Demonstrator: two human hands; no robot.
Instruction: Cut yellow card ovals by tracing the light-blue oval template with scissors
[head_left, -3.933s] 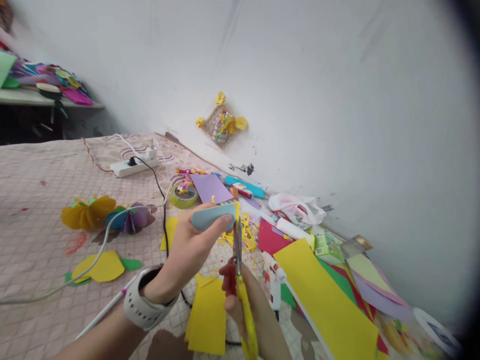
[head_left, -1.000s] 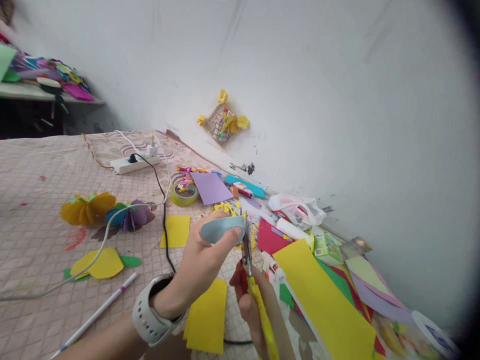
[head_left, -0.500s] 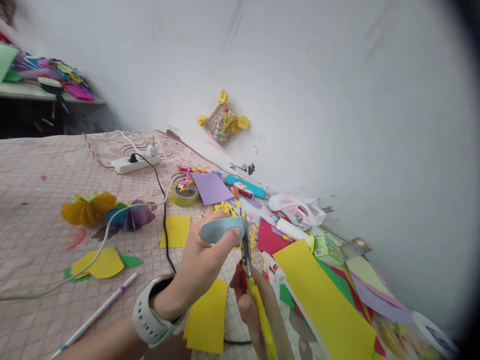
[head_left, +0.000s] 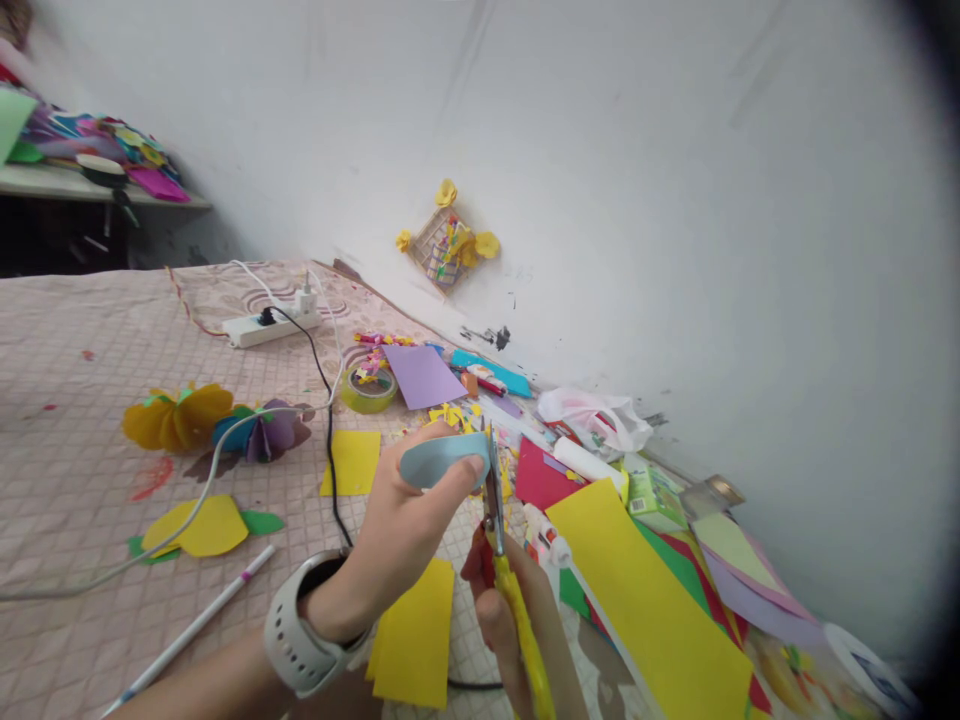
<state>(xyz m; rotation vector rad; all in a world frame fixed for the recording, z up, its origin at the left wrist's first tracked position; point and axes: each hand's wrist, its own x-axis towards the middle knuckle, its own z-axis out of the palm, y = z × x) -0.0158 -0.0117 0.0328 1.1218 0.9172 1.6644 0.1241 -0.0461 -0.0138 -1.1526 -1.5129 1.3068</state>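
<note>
Holding a pale blue paper piece [head_left: 439,461] to yellow-handled scissors [head_left: 525,640] above a crowded bed

A pink quilted bed cover [head_left: 75,450] meets a white wall [head_left: 675,200], and coloured paper sheets, a large yellow sheet [head_left: 645,600] on top, pile up toward the right along the bed's wall-side edge. Nearer the middle lie folded paper flowers [head_left: 176,418], a roll of tape [head_left: 367,393] and, just below the hands, a smaller yellow sheet [head_left: 412,632]. The left hand [head_left: 397,535], wearing a white watch band [head_left: 296,640], pinches the blue piece between thumb and fingers, its long axis lying almost level across the view. The right hand [head_left: 502,620] curls its fingers around the scissors' handles. The blades [head_left: 491,490], narrowly parted and nearly upright, sit at the piece's right end, at the left hand's fingertips; whether they have entered the paper is hard to tell.
</note>
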